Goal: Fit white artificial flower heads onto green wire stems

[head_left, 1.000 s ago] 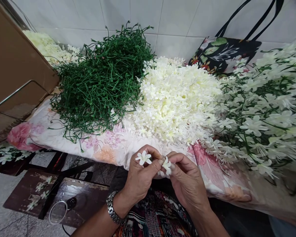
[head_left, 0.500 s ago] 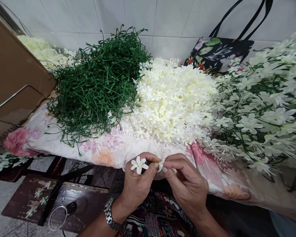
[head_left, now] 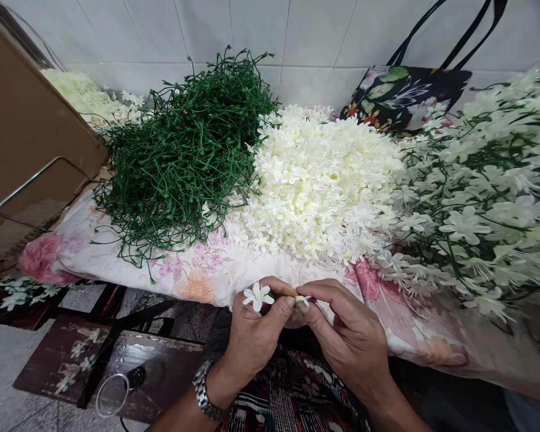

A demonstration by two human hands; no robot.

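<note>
My left hand (head_left: pixel 254 327), a metal-banded watch on its wrist, is closed in a pinch. A white artificial flower (head_left: pixel 257 296) with open petals sticks out over its knuckles; the stem is hidden behind the fingers. My right hand (head_left: pixel 348 327) is closed too, its thumb and forefinger pinching a small white blossom (head_left: pixel 302 299), seen edge-on. Both hands' fingertips meet at this blossom, in front of the cloth's near edge. Just beyond them lies a heap of loose cream-white blossoms (head_left: pixel 315 186). To its left rises a pile of green plastic stems (head_left: pixel 184 150).
Finished white flower sprays (head_left: pixel 468 225) crowd the right side. A floral bag (head_left: pixel 405 99) leans on the tiled wall. At the left stands a cardboard box (head_left: pixel 31 132). A flower-patterned cloth (head_left: pixel 162 279) covers the work surface; below it is a dark wooden board (head_left: pixel 162 366).
The small blossom between my fingertips has turned to a flatter, edge-on position and sits more within the right fingers. The whole view has shifted slightly; both hands stay close together.
</note>
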